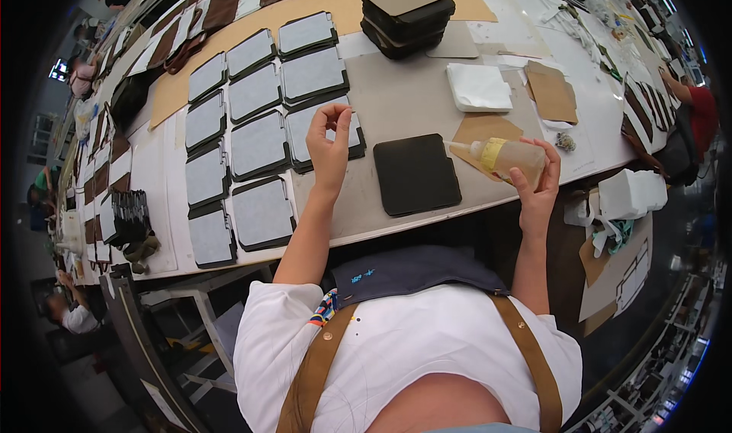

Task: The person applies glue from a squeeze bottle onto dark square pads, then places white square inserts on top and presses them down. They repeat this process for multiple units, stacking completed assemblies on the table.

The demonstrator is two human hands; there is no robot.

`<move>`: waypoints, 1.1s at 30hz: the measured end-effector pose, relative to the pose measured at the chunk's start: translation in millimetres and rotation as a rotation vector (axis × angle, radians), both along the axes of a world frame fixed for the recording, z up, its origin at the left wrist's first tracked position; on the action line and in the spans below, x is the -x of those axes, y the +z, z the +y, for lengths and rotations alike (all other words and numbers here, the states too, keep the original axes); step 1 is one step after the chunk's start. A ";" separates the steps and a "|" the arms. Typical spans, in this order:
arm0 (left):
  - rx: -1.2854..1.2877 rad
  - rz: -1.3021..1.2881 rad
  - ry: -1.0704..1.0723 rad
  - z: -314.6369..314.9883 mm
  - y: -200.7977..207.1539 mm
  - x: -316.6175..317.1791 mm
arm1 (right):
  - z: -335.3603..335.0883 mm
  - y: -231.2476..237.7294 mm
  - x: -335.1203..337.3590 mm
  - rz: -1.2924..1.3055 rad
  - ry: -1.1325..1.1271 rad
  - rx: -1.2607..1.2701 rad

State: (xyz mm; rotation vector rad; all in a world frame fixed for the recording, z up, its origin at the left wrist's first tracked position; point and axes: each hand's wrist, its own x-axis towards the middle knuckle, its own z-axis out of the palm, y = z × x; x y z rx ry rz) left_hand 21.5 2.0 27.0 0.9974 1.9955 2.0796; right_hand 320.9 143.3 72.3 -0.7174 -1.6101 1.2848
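Observation:
My right hand (pixel 540 181) is wrapped round a squeeze bottle (pixel 507 158) with a yellow label and a pale nozzle. The bottle lies nearly level, its nozzle pointing left over the right edge of a flat black panel (pixel 417 175). That panel has rounded corners and rests on a grey board near the table's front edge. Left of it, my left hand (pixel 330 147) is raised with thumb and fingers curled together in a pinch; nothing shows in it. Behind and beneath that hand are rows of black panels with pale grey faces (pixel 259 137).
A stack of black panels (pixel 404 28) topped by a beige board stands at the back. White sheets (pixel 479 88) and brown card pieces (pixel 550 91) lie to the right. White bundles (pixel 629 194) sit beyond the table's right front edge. Other people work at the far sides.

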 end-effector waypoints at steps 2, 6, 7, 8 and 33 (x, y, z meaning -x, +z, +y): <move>0.018 0.023 0.012 -2.5 -4.0 2.1 | -3.7 -3.3 2.5 -0.026 -0.022 -0.013; 0.014 0.005 0.026 -7.3 -12.0 6.2 | -12.4 -5.8 6.1 -0.102 -0.088 -0.069; -0.020 -0.030 0.021 -7.4 -13.3 7.2 | -13.2 -6.8 7.2 -0.124 -0.097 -0.102; -0.054 -0.066 0.015 -7.0 -14.1 8.0 | -13.5 -8.1 7.6 -0.134 -0.106 -0.115; -0.122 -0.210 0.030 -10.6 -4.9 7.6 | -19.1 -11.4 14.1 -0.209 -0.160 -0.202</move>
